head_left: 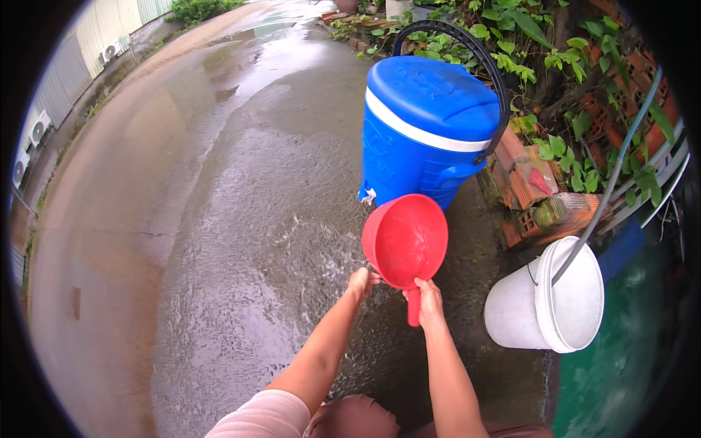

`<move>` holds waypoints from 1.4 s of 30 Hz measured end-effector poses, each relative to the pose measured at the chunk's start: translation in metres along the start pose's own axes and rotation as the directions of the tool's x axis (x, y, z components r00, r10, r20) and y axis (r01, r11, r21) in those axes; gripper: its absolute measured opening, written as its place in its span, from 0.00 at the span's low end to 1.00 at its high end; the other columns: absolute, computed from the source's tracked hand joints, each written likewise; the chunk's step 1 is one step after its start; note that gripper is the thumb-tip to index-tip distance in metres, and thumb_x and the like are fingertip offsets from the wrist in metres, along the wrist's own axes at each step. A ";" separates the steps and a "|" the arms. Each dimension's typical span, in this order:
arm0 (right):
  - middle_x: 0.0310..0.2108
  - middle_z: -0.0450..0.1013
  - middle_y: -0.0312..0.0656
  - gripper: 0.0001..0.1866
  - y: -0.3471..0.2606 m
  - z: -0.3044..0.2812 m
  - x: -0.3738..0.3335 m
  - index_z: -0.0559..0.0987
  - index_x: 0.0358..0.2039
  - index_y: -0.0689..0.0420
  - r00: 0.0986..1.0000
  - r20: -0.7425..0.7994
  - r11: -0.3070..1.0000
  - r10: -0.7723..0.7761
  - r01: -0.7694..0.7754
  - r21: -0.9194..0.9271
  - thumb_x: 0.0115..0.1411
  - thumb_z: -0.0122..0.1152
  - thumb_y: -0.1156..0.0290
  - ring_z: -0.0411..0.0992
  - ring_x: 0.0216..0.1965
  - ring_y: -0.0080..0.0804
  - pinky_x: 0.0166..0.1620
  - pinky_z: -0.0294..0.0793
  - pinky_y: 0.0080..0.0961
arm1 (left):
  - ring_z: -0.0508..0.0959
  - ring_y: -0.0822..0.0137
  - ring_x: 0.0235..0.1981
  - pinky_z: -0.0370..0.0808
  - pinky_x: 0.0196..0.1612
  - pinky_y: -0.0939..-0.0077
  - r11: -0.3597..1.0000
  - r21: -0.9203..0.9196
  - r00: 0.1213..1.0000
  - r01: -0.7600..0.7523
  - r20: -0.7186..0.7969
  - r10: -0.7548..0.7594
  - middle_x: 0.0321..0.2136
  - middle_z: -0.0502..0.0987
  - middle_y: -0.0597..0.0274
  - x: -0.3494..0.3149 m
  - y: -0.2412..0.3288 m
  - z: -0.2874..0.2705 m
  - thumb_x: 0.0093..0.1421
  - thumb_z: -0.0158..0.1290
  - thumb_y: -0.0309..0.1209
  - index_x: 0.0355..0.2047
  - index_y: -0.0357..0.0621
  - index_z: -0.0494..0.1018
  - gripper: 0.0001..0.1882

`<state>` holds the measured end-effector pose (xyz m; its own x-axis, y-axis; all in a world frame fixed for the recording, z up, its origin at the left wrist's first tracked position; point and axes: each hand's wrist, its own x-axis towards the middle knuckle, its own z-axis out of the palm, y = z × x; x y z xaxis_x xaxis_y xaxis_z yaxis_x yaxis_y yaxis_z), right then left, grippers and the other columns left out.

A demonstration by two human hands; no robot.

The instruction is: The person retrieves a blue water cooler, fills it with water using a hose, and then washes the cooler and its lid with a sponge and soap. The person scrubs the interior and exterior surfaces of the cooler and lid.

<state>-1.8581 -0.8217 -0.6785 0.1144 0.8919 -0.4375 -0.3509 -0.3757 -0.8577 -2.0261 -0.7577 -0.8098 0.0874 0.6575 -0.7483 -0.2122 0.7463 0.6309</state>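
My right hand grips the short handle of a red plastic water dipper, its thumb on top near the bowl. The dipper's mouth is turned up toward me, and a little water seems to glisten inside. Just left of the bowl's lower edge is my left hand, thumb and fingers apart and holding nothing; whether it touches the dipper I cannot tell. Right behind the dipper stands a blue cooler jug with a white band, a lid, a black carrying handle and a small white tap low on its front left.
A white bucket stands tilted at the right, a grey hose running into it. Green water lies beyond it. Stacked bricks and leafy plants border the cooler. Wet concrete spreads to the left.
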 end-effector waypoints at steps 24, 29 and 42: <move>0.43 0.70 0.33 0.20 -0.036 -0.069 0.089 0.67 0.48 0.42 0.931 -0.294 0.797 -0.218 0.343 0.497 0.55 0.57 0.70 0.68 0.46 0.28 0.48 0.64 0.31 | 0.66 0.51 0.43 0.66 0.44 0.57 0.289 0.865 0.270 -0.411 -0.187 0.945 0.37 0.68 0.53 -0.085 0.117 0.051 0.54 0.48 0.32 0.35 0.45 0.68 0.09; 0.32 0.74 0.48 0.18 -0.097 -0.103 0.047 0.66 0.46 0.56 0.955 -0.252 0.944 -0.158 0.221 0.247 0.61 0.41 0.59 0.74 0.27 0.36 0.26 0.74 0.30 | 0.67 0.50 0.46 0.62 0.51 0.61 -0.312 0.701 -0.341 -0.641 0.104 0.934 0.41 0.70 0.49 -0.171 0.241 0.096 0.53 0.48 0.22 0.42 0.38 0.67 0.14; 0.27 0.69 0.37 0.22 -0.365 -0.217 -0.132 0.59 0.55 0.53 0.783 -0.121 0.628 -0.610 0.384 -0.677 0.61 0.47 0.68 0.66 0.22 0.22 0.24 0.68 0.19 | 0.70 0.37 0.37 0.66 0.43 0.54 -0.194 0.649 -0.163 -0.735 0.108 0.981 0.37 0.69 0.30 -0.165 0.349 0.287 0.52 0.48 0.28 0.60 0.29 0.35 0.42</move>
<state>-1.5437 -0.8570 -0.3659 0.4164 0.8971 0.1479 0.4532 -0.0638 -0.8891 -1.8358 -0.5760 -0.4069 -0.1169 0.6355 0.7632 0.6091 -0.5611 0.5605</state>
